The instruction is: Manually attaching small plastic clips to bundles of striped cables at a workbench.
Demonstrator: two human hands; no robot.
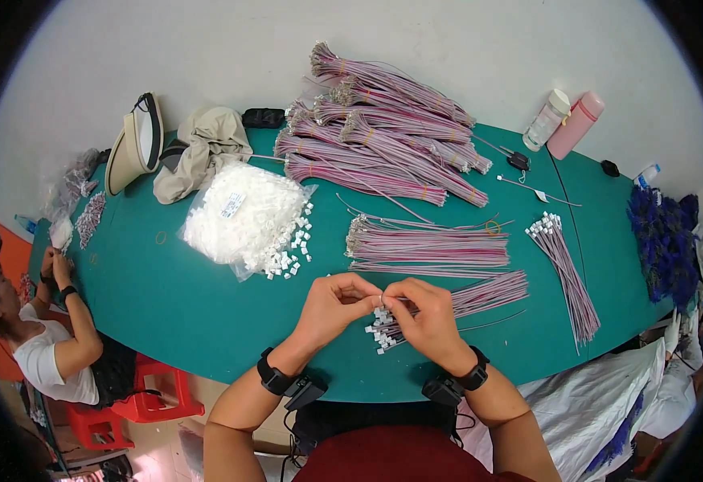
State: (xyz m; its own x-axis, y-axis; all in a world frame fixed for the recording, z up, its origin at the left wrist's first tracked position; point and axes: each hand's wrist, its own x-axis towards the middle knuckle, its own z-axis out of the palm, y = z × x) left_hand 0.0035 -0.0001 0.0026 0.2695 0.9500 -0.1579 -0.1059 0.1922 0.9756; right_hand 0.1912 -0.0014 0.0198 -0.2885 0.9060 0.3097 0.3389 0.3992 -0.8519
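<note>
My left hand [334, 310] and my right hand [427, 320] meet fingertip to fingertip above the near edge of the table. Between the left thumb and forefinger a tiny white connector housing shows, mostly covered by the fingers. The right hand is closed in a pinch, and a thin wire [493, 322] trails out rightward from beneath it. Under the hands lies a bundle of pink and grey wires [488, 295] with white connectors [383, 336] on its left ends. Just beyond, a row of similar wires [432, 243] lies flat, its left ends without white housings.
A plastic bag of white connectors [243, 210] spills loose pieces at left. Tied wire bundles [383, 136] pile up at the back. Finished-looking wires [567, 285] lie right, near two bottles [575, 126]. A hat [136, 145] stands far left, where another person [54, 345] sits working.
</note>
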